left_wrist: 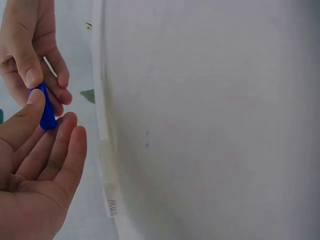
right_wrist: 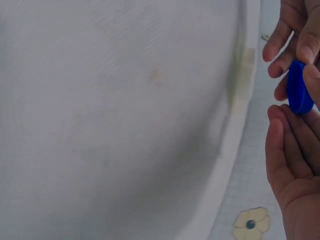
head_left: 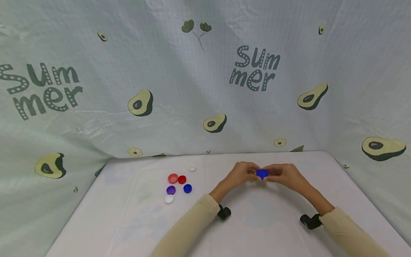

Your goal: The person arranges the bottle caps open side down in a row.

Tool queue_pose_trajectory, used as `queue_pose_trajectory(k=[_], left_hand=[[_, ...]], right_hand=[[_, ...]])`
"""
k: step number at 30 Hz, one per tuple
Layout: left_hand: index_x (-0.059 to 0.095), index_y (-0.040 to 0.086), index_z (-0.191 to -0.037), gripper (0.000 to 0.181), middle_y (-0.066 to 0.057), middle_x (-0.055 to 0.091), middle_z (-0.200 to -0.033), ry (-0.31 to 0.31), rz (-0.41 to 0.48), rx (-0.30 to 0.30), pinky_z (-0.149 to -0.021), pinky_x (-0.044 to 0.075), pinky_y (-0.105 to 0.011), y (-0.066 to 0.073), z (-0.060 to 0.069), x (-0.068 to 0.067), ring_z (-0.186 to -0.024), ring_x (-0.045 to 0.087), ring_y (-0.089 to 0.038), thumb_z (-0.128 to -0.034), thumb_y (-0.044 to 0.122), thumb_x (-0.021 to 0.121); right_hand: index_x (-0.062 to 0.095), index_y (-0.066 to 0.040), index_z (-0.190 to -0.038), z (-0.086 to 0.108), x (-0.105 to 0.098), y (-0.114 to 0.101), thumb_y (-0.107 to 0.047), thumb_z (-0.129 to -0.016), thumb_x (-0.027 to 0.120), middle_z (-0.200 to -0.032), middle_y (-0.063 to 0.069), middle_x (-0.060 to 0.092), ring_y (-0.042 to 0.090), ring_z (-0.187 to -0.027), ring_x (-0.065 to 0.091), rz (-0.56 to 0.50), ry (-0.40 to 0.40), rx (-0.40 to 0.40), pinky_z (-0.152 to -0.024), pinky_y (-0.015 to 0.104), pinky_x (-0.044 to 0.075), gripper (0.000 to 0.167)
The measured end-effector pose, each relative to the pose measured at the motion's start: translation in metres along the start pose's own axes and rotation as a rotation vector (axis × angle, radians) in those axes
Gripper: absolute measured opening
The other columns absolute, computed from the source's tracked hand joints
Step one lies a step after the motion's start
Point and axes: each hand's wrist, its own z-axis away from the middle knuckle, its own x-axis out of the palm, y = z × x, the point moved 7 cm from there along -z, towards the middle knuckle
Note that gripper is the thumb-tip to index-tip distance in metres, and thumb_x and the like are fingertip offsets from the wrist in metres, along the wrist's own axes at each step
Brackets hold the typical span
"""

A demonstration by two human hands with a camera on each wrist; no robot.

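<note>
A round blue bottle cap (head_left: 262,174) is held up over the right half of the table, between the two hands. The left hand (head_left: 243,172) pinches its left edge with thumb and fingers. From the opposite side, the right hand (head_left: 284,175) pinches the other edge. In the left wrist view the cap (left_wrist: 48,111) appears nearly edge-on, a thumb of each hand against it. The right wrist view shows more of the cap's blue face (right_wrist: 298,90), with fingertips of both hands close around it.
On the table (head_left: 257,228), left of the hands, lie several loose caps: a light red one (head_left: 172,178), a red one (head_left: 182,179), a purple one (head_left: 171,190), a second blue one (head_left: 187,188) and white ones (head_left: 169,199). A printed curtain (head_left: 179,85) hangs behind the table.
</note>
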Motion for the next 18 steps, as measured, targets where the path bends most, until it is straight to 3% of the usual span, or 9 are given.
queue_pose_trajectory(k=[5, 15, 18], left_hand=[[0.072, -0.001, -0.116, 0.033, -0.009, 0.077, -0.107, -0.063, -0.054, -0.044, -0.08, 0.054, -0.012, -0.008, -0.012, 0.01, -0.094, 0.073, -0.007, -0.087, 0.012, 0.081], [0.073, 0.0, -0.113, 0.031, -0.008, 0.077, -0.104, -0.047, -0.073, -0.097, -0.077, 0.053, -0.013, -0.01, -0.023, 0.014, -0.092, 0.072, -0.008, -0.0865, 0.012, 0.082], [0.073, 0.0, -0.112, 0.03, -0.009, 0.077, -0.103, -0.041, -0.064, -0.114, -0.076, 0.053, -0.014, -0.008, -0.027, 0.016, -0.09, 0.071, -0.008, -0.0857, 0.01, 0.082]], right_hand=[[0.073, -0.005, -0.123, -0.001, 0.004, 0.016, -0.029, -0.088, 0.081, -0.111, 0.013, 0.075, 0.02, -0.099, 0.074, -0.062, -0.072, 0.024, -0.078, 0.027, 0.061, 0.043], [0.072, -0.002, -0.123, -0.009, 0.001, 0.027, -0.022, -0.091, 0.078, -0.111, 0.014, 0.075, 0.024, -0.102, 0.074, -0.052, -0.097, 0.011, -0.078, 0.025, 0.059, 0.038], [0.073, -0.003, -0.122, -0.011, -0.003, 0.029, -0.02, -0.091, 0.079, -0.108, 0.012, 0.076, 0.025, -0.1, 0.074, -0.004, -0.083, -0.002, -0.078, 0.025, 0.059, 0.036]])
